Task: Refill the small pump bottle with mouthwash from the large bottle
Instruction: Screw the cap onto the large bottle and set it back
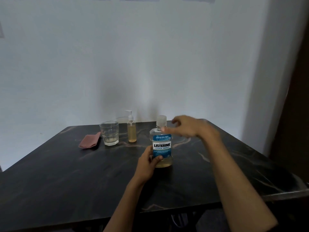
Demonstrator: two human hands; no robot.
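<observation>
On the dark table (66, 173), my left hand (148, 162) grips the big bottle (161, 144) steady; my right hand (184, 127), fingers loose, is beside its cap (161, 120) to unscrew it.

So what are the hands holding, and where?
The left hand grips the Listerine bottle low on its body, at the label's bottom. The right hand is open beside the cap, holding nothing.

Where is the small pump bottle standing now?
In the head view, the small pump bottle stands upright toward the far edge of the table, between the glass on its left and the large mouthwash bottle.
</observation>
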